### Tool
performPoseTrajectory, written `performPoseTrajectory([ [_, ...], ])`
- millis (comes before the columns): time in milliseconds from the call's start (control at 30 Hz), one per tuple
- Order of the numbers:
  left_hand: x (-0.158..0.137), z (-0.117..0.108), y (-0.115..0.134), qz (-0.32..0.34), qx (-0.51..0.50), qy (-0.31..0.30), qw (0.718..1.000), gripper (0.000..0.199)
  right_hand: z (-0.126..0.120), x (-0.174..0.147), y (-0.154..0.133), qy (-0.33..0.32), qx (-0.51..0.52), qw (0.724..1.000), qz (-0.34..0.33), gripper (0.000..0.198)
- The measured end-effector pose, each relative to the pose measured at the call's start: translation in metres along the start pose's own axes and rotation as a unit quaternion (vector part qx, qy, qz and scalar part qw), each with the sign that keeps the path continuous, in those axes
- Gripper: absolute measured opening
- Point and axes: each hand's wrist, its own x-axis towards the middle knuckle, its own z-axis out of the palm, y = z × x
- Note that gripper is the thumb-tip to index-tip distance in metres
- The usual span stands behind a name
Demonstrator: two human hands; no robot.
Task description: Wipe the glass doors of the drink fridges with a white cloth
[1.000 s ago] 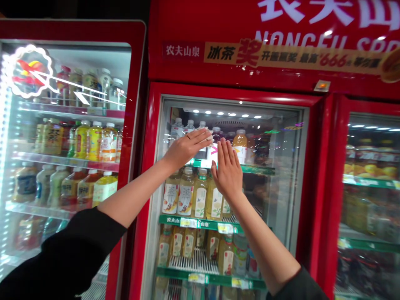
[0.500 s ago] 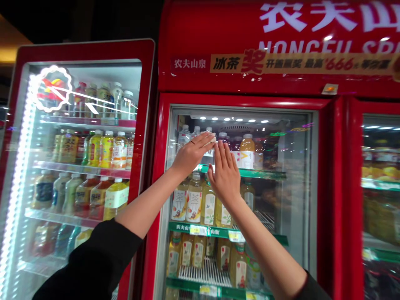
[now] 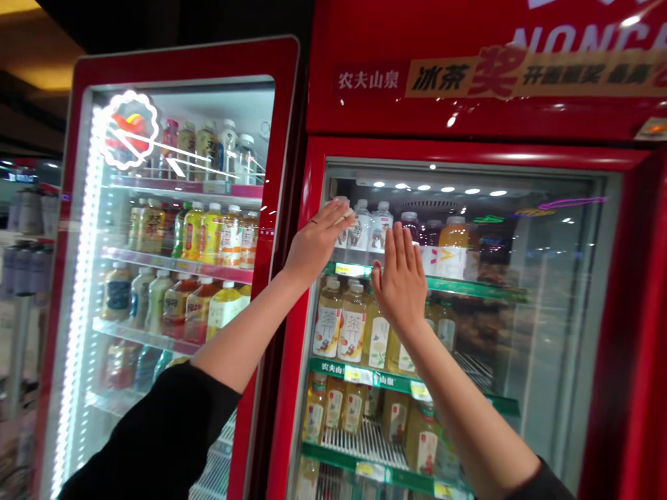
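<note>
My left hand reaches up to the glass door of the red drinks fridge, near the door's upper left. Under its fingertips shows a bit of white cloth, pressed to the glass; most of it is hidden by the fingers, and it might be a tissue. To the right, my right hand rests its palm toward the same glass, fingers straight and thumb a little apart, holding nothing. Behind the glass, bottles of tea and an orange juice bottle stand on green-edged shelves.
A second lit fridge stands close on the left, with several rows of bottled drinks. Its red frame nearly meets the right fridge's red door frame. Above the door runs a printed banner. Blurred shelving shows at far left.
My left hand has slid left across the glass with the white cloth, away from my right hand. The right hand stays flat near the same spot. The view has turned left.
</note>
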Motion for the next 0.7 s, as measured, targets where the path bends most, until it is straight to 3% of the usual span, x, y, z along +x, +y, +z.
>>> performPoseTrajectory([
  [133, 0.004, -0.017, -0.011, 0.075, 0.0, -0.069, 0.995, 0.066, 0.009, 0.012, -0.031, 0.013, -0.019, 1.0, 0.005, 0.068],
  [233, 0.018, -0.029, -0.029, 0.088, 0.007, -0.097, 0.991, 0.063, 0.02, 0.021, -0.056, 0.011, -0.025, 1.0, 0.008, 0.067],
  [367, 0.017, -0.026, -0.034, 0.031, -0.002, -0.041, 0.999, 0.063, 0.028, 0.022, -0.066, 0.037, -0.03, 0.999, 0.011, 0.068],
  [533, -0.02, -0.014, -0.016, -0.002, -0.027, 0.035, 0.999, 0.062, 0.024, 0.018, -0.061, 0.025, -0.044, 0.999, -0.002, 0.067],
  [600, -0.021, -0.014, -0.02, 0.012, -0.036, 0.034, 0.999, 0.059, 0.022, 0.018, -0.062, 0.01, -0.047, 0.999, 0.002, 0.067],
  [700, -0.001, -0.014, -0.04, 0.046, -0.059, 0.0, 0.997, 0.06, 0.021, 0.02, -0.065, -0.005, -0.047, 0.999, 0.007, 0.068],
])
